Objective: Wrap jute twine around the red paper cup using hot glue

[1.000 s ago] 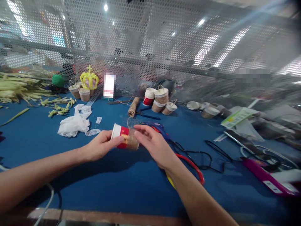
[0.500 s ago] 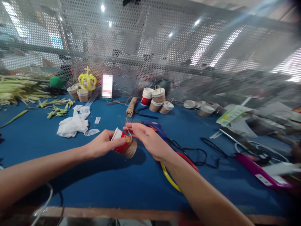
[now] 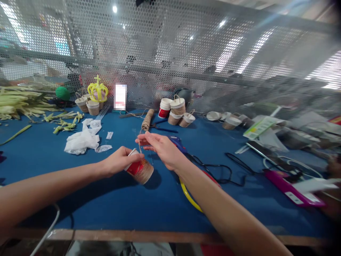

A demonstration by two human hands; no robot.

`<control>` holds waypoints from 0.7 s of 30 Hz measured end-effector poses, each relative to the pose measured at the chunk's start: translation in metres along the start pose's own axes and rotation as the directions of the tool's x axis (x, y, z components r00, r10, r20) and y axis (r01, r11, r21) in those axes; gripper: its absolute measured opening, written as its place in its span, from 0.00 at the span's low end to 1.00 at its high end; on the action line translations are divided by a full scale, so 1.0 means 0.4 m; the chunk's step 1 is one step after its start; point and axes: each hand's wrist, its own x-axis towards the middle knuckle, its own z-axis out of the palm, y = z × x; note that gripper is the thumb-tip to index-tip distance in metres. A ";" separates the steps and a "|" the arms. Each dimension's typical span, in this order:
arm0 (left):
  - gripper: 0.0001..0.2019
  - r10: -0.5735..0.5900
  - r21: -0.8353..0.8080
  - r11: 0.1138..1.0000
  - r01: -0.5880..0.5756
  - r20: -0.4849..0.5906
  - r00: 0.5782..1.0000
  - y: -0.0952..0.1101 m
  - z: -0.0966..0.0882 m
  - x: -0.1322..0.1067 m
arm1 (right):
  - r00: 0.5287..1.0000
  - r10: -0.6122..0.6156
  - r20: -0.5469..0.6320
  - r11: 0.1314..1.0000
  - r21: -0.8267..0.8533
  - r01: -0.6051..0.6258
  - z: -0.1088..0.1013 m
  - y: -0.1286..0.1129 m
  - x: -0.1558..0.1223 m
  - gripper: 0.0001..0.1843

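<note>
My left hand (image 3: pixel 118 164) is closed around a red and white paper cup (image 3: pixel 138 168), tilted with its bottom end toward me; the lower half is wound with brown twine. My right hand (image 3: pixel 161 149) hovers just above and behind the cup, fingers pinched on a thin strand of twine (image 3: pixel 139 141) that runs down to the cup. A roll of twine (image 3: pixel 147 120) lies on the blue table farther back. A blue glue gun (image 3: pixel 178 143) lies right behind my right hand.
Finished twine-wrapped cups (image 3: pixel 178 113) stand by the perforated metal screen (image 3: pixel 170 53). More cups and a yellow crown (image 3: pixel 97 91) stand at the back left, by green leaf strips (image 3: pixel 18 103). White crumpled plastic (image 3: pixel 81 140), black cables (image 3: pixel 221 167), yellow and red hoops (image 3: pixel 189 195) and a pink case (image 3: pixel 290 186) lie around.
My right hand rose and moved back, pulling the twine strand up. The cup tipped, its wrapped bottom end now pointing down toward me.
</note>
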 end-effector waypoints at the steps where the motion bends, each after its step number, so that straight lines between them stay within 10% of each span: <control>1: 0.18 -0.016 0.000 1.000 0.016 -0.012 1.000 0.000 0.001 0.002 | 1.000 0.007 0.008 0.997 -0.078 -0.007 -0.003 0.005 0.003 0.19; 10: 0.14 -0.023 -0.245 0.970 -0.005 -0.112 0.993 -0.006 -0.001 0.024 | 0.990 0.012 -0.143 0.917 -0.394 -0.068 -0.089 0.043 0.003 0.15; 21: 0.19 0.064 -0.161 0.985 -0.063 -0.001 0.998 -0.027 0.008 0.015 | 0.990 0.047 0.134 0.995 -0.092 -0.034 -0.003 -0.016 -0.021 0.28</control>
